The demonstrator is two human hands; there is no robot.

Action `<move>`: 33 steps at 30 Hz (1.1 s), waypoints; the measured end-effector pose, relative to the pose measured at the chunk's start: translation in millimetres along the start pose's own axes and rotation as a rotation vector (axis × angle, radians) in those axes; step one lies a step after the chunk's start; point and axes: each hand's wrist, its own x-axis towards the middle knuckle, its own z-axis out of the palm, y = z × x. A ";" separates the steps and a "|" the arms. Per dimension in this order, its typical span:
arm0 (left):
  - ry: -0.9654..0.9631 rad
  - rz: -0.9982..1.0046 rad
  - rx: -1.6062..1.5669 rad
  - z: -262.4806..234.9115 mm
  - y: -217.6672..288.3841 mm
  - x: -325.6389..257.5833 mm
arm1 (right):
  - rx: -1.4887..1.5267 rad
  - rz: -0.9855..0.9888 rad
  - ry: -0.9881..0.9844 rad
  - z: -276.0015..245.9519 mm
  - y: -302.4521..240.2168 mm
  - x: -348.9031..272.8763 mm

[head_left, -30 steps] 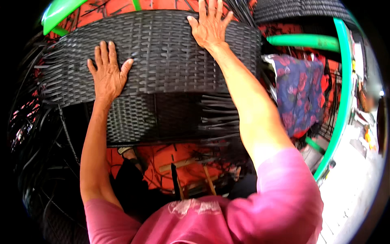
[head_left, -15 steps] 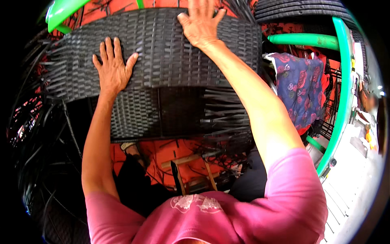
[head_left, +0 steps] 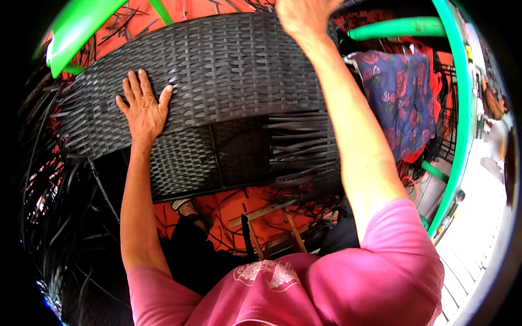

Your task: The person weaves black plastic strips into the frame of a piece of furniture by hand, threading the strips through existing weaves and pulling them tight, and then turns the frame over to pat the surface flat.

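Note:
A black woven plastic-rattan panel (head_left: 228, 65) curves across the upper middle, with loose strand ends fringing its left side. My left hand (head_left: 145, 115) lies flat on its left part, fingers stretched and thumb apart, holding nothing. At the upper edge of the picture, my right hand (head_left: 305, 17) is over the panel's far right corner. Its fingers are mostly cut off and blurred, so what they touch is hidden. Below the panel show a lower woven section (head_left: 182, 165), a dark frame opening and a bunch of loose black strands (head_left: 302, 138).
A bright green plastic piece (head_left: 81, 35) stands at upper left. On the right are a green curved frame (head_left: 462, 108) and a dark blue flowered cloth (head_left: 399, 98). Cut strands litter the red floor (head_left: 217, 209). Long black strands (head_left: 60, 179) hang at left.
My right hand has moved right and farther away, off the panel's middle to its far right corner. The left hand stays flat on the panel. The whole view has shifted slightly.

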 end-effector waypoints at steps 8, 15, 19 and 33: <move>-0.047 0.006 0.012 -3.2 3.4 2.1 | 0.155 -0.112 -0.339 58.9 -41.3 -104.1; -0.037 0.006 -0.003 -6.0 5.3 4.1 | 0.039 -0.052 -0.494 7.3 -39.6 -153.6; -0.036 -0.006 0.043 0.1 -0.6 3.8 | 0.121 -0.074 -0.578 -5.3 -33.3 -153.5; -0.015 -0.014 -0.009 -8.6 16.0 7.9 | 0.052 -0.185 -0.509 5.0 -36.0 -158.2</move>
